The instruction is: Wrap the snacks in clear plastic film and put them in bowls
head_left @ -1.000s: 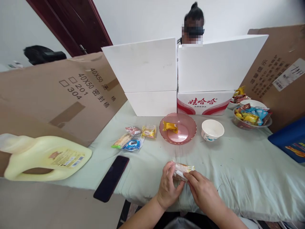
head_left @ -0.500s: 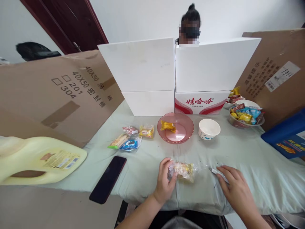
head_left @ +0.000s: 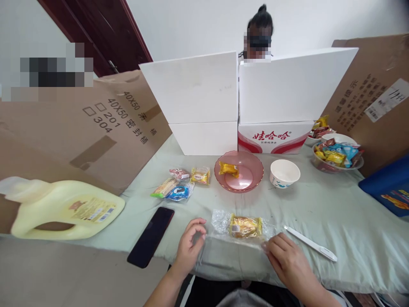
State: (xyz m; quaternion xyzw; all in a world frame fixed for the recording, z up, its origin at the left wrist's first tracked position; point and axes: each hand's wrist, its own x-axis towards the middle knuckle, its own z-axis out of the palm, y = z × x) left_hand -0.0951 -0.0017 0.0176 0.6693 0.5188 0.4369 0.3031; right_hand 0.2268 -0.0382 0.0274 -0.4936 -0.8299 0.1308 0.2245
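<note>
One clear wrapper (head_left: 220,220), partly behind right hand (head_left: 289,258)

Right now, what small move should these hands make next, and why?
Perhaps the right hand should gently draw the clear wrap away from the yellow packet: its fingertips are at the wrap's near right edge, and film spreads out on both sides of the packet. The left hand is by the wrap's left end, and the slim white tool lies out of both hands.

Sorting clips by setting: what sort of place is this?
Probably a makeshift work spot in an ordinary room, perhaps a home or small office: a cloth-covered table, printed cardboard standing at both sides, and a dark red door beyond.
</note>
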